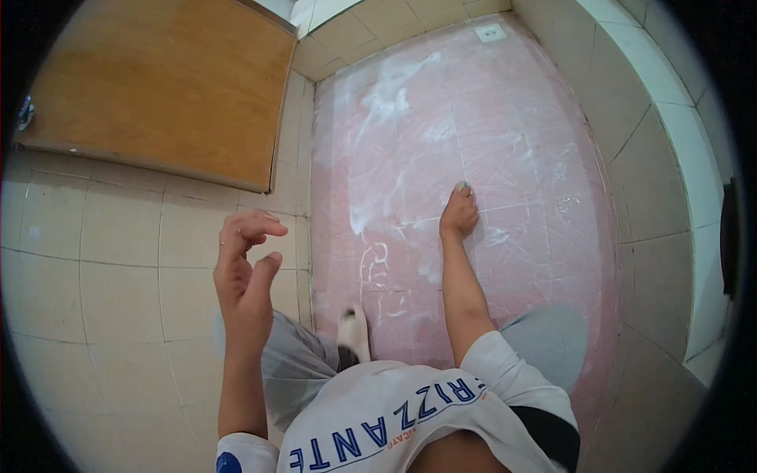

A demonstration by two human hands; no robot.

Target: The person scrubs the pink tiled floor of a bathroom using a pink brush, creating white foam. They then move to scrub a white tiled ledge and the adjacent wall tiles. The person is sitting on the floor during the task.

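My right hand [459, 211] presses down onto the wet pink tiled floor [408, 322]. Its fingers close around a small pale green object [463, 187]; most of that object is hidden, so its kind is unclear. White suds [387, 103] streak the floor ahead and to the left of this hand. A thin looping trail of white liquid [375, 263] lies nearer to me. My left hand [247, 260] is raised above the beige tiles at the left, its fingers curved, thumb apart, nothing held.
A wooden door [171, 88] stands at upper left. Beige tiled walls [644, 171] border the pink floor, with a white ledge [680, 142] at right. A floor drain [491, 33] sits in the far corner. My foot in a light slipper [353, 331] rests on the floor.
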